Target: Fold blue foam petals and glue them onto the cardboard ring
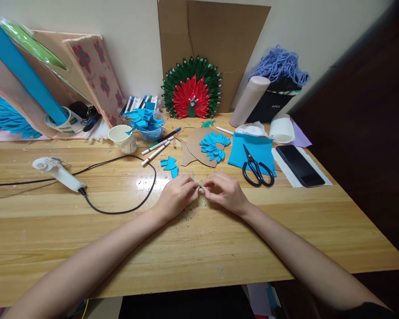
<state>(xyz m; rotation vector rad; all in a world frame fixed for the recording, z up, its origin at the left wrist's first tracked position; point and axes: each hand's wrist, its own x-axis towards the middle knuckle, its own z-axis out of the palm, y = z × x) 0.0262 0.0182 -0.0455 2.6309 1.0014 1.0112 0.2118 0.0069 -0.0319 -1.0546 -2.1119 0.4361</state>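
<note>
My left hand (180,193) and my right hand (225,191) meet over the front middle of the table, fingertips pinched together. Between them shows a tiny bit of blue material (200,187), mostly hidden by the fingers; it looks like the blue pieces nearby. Just beyond my left hand lie a few loose blue cut pieces (169,165). Farther back, a ring of blue petals (214,146) rests on a round cardboard disc (199,135). Black-handled scissors (256,170) lie on a folded blue sheet (249,153), to the right of my right hand.
A white glue gun (58,173) lies left, its black cord (119,212) looping toward my left hand. Behind are a paper cup (123,139), a tub of blue scraps (149,128), markers (158,151) and a red-green petal fan (192,91). A phone (299,165) lies right.
</note>
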